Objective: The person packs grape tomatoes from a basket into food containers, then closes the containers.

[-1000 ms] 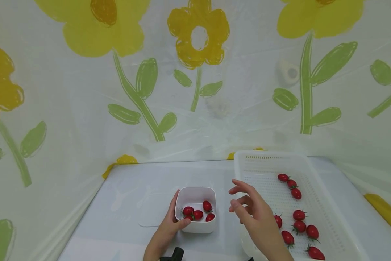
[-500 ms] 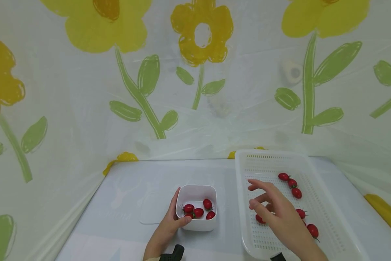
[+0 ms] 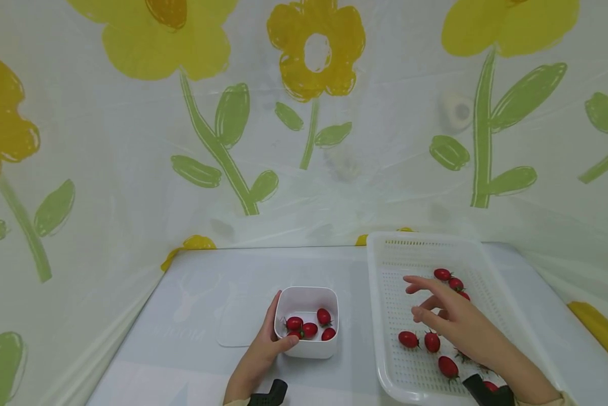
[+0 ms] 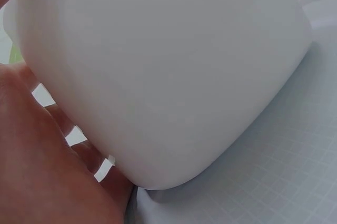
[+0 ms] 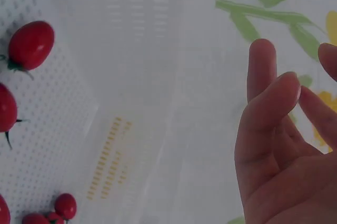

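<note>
Red tomatoes [image 3: 408, 339] lie in the tray [image 3: 385, 316], beneath the empty, loose-fingered right hand [image 3: 453, 316]. Left hand [image 3: 263, 349] grips the box [image 3: 306, 354] on the counter [image 3: 207, 282]. Risk: a round fruit may roll from a shallow pinch.

pale grey table [image 3: 207, 282], plastic sheet walls [image 3: 106, 169] printed with yellow flowers [image 3: 316, 53], soft even light
</note>
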`<state>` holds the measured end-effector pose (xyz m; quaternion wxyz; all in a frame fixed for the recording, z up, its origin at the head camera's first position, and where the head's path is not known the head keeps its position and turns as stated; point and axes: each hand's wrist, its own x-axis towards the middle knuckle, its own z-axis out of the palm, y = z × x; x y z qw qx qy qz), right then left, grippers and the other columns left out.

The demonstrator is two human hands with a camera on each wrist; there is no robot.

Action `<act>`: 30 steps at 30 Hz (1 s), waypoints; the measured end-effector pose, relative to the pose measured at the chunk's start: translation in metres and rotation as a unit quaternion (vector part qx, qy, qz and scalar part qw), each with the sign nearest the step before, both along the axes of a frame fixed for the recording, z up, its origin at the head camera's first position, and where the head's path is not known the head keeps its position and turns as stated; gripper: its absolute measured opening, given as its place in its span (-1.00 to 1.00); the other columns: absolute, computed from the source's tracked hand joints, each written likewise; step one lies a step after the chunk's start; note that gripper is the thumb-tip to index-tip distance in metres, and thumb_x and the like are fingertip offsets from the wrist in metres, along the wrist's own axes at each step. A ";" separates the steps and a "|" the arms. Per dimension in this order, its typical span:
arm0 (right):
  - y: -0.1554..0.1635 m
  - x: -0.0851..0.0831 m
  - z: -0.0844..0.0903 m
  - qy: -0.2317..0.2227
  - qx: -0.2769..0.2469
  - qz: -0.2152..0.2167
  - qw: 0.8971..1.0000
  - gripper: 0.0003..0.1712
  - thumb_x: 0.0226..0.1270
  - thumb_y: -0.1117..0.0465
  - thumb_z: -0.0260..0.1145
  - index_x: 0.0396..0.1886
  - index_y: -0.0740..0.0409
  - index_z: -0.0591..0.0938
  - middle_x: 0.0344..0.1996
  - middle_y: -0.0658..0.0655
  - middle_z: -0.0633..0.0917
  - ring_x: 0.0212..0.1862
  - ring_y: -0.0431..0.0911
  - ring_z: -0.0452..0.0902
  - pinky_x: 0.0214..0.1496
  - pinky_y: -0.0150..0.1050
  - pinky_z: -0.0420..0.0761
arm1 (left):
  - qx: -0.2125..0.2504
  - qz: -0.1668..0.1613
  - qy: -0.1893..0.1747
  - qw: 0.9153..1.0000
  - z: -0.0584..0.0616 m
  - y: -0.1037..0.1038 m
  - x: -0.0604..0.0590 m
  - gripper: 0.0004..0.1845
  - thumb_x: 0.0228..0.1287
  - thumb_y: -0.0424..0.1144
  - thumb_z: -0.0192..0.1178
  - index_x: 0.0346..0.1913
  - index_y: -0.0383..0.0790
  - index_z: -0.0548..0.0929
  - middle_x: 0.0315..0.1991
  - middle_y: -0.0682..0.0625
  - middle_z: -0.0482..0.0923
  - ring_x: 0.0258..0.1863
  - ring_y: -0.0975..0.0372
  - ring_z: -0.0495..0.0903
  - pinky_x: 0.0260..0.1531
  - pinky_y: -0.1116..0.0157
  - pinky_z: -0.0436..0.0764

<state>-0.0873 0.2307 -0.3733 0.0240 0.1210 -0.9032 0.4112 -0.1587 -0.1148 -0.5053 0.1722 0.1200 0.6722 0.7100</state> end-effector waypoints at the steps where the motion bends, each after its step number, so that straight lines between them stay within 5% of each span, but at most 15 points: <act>1: 0.003 -0.002 -0.001 -0.009 -0.002 0.008 1.000 -0.48 0.24 0.03 0.17 0.19 -0.24 0.29 -0.06 -0.05 0.45 -0.33 -0.25 0.52 -0.42 -0.31 0.52 | 0.000 0.001 0.001 1.000 0.000 0.000 0.000 -0.12 0.11 -0.23 0.19 0.33 0.37 -0.12 0.35 0.18 -0.14 0.32 0.16 -0.15 0.23 -0.04 -0.10; 12: 0.038 -0.016 -0.015 -0.097 0.016 0.078 0.992 -0.48 0.28 0.07 0.13 0.22 -0.04 0.29 0.00 0.18 0.43 -0.42 -0.17 0.51 -0.52 -0.30 0.50 | 0.002 0.000 -0.004 1.000 0.001 -0.001 0.000 -0.13 0.11 -0.23 0.19 0.33 0.36 -0.12 0.34 0.16 -0.12 0.31 0.15 -0.11 0.23 -0.01 -0.03; 21: 0.057 -0.026 -0.031 -0.238 0.009 0.146 0.960 -0.47 0.29 0.09 0.10 0.24 0.07 0.29 0.01 0.23 0.42 -0.32 -0.01 0.53 -0.36 -0.22 0.52 | -0.010 -0.002 -0.011 1.000 -0.001 -0.001 -0.002 -0.14 0.13 -0.18 0.18 0.33 0.37 -0.14 0.35 0.17 -0.13 0.32 0.13 -0.15 0.21 -0.09 -0.08; 30: 0.061 -0.031 -0.052 -0.317 0.008 0.105 0.942 -0.43 0.21 0.07 0.17 0.20 0.12 0.34 -0.10 0.16 0.48 -0.37 0.04 0.50 -0.43 -0.14 0.52 | -0.008 0.000 -0.012 1.000 -0.002 -0.001 -0.002 -0.13 0.11 -0.18 0.20 0.33 0.38 -0.12 0.35 0.18 -0.14 0.33 0.14 -0.17 0.21 -0.10 -0.13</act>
